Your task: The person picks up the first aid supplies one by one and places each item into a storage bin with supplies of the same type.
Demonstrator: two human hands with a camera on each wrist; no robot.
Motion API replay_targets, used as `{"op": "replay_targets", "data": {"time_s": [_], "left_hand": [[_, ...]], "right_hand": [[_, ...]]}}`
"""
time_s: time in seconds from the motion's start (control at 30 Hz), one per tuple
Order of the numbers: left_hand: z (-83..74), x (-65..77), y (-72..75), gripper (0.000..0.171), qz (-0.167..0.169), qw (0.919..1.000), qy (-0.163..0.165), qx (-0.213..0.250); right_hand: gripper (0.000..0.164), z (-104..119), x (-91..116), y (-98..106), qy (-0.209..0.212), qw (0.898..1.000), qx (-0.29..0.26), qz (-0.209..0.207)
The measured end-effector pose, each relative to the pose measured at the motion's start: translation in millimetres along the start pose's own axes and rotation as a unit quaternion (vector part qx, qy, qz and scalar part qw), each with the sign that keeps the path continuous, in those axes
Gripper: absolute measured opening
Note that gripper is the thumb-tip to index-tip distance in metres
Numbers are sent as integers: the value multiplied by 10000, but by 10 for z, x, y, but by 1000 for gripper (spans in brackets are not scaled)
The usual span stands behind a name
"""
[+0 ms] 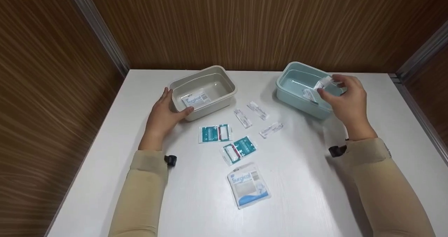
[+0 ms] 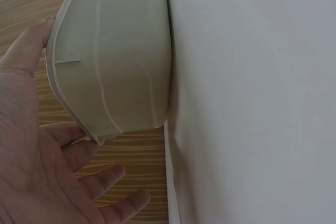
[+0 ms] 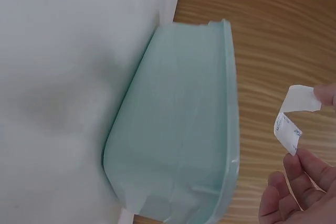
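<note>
R hand point(image 1: 350, 98) pinches wht. pkt. point(image 3: 288, 132) — L hand point(image 1: 162, 116) touches tub point(image 2: 118, 77).

Small panelled booth or work cubicle, by the look of it; whether part of an office, lab or workshop, cannot tell. Brown wood-grain back panel point(image 1: 224, 27) directly behind a plain white table point(image 1: 297, 209). Similar left panel point(image 1: 38, 90), slanting in; right panel point(image 1: 434, 83) partly in view. Metal framing at both corners: left strip point(image 1: 98, 23), right strip point(image 1: 425, 48). Wood grain past the table edge in both wrist views too. On the table, a packet printed "Surgical" point(image 1: 248, 188): medical goods, but surroundings read as partitioned workstation.
</note>
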State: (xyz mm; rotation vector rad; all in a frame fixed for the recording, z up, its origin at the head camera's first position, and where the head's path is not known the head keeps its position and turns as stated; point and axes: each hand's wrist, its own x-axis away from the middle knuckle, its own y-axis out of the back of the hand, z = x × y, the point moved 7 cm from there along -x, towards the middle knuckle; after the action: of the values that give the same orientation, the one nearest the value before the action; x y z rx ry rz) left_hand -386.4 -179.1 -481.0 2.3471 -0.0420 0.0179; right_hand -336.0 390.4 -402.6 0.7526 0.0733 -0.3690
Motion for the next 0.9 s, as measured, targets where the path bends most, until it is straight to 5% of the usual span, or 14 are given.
{"op": "replay_targets", "data": {"time_s": [0.27, 0.5, 0.9], "left_hand": [[11, 11, -49, 122, 29, 10000, 6, 89], [-10, 6, -36, 122, 64, 9999, -7, 136], [-1, -5, -11, 120, 24, 9999, -25, 116]], "right_hand": [[84, -234, -172, -20, -730, 9968, -217, 241], [116, -297, -163, -59, -787, 9952, -187, 550], [103, -177, -33, -74, -552, 9970, -476, 264]]}}
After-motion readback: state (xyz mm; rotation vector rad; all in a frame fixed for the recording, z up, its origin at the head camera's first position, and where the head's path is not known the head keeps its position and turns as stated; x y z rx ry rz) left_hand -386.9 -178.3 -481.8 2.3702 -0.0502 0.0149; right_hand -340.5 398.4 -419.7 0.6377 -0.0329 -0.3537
